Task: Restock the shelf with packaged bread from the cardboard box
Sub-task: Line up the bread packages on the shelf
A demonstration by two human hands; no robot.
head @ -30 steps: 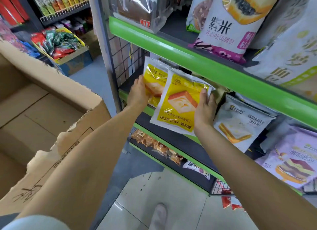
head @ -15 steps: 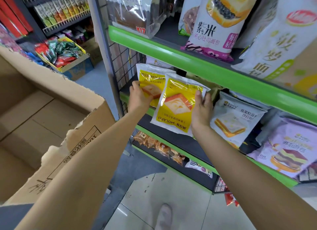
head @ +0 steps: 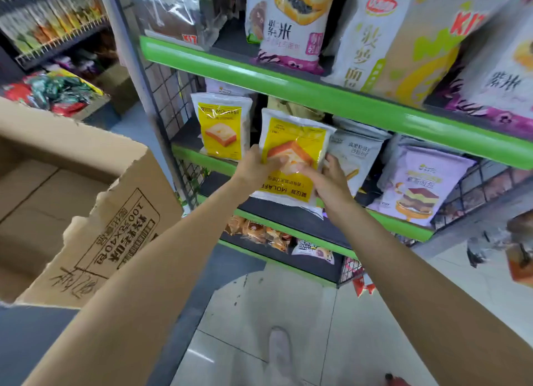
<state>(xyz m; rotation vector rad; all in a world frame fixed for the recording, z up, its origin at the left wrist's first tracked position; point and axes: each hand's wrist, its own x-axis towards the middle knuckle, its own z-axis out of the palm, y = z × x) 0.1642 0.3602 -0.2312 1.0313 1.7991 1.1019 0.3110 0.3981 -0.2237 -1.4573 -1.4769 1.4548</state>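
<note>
While both hands held it in front of the middle shelf [head: 202, 158], one yellow bread packet [head: 291, 158] was the item in hand. Landmark for all places: that green-edged middle shelf.

Item 1, held packet: yellow panel, white border, toast picture, turned upside down; its lower edge hung below the shelf's front lip. Left hand [head: 255, 166] gripped its left side, fingers curled onto the face. Right hand [head: 331, 181] gripped its right side, thumb across the front.

Item 2, shelved packet [head: 221, 124]: same kind, upright at the shelf's left end, untouched, just left of the held one.

Item 3, grey-white sandwich packet [head: 353, 155]: on the shelf, just right of the held packet, partly behind the right hand.

Item 4, purple cake packet [head: 418, 181]: further right on the same shelf.

Item 5, cardboard box [head: 95, 221]: left of the shelf and nearer the camera, flap torn; contents not visible.

Step, as judged: placing, not fetching. The next move appeared to call for turning the packet right way up and standing it in the gap between items 2 and 3 without toppling either.

Legible writing: "MOLAFEI" on item 2; the same word inverted and partly covered on item 1; "KI7" in red on bags on the shelf above; "100" within an inverted printed line on the box. Other characters too small or blurred.
</note>
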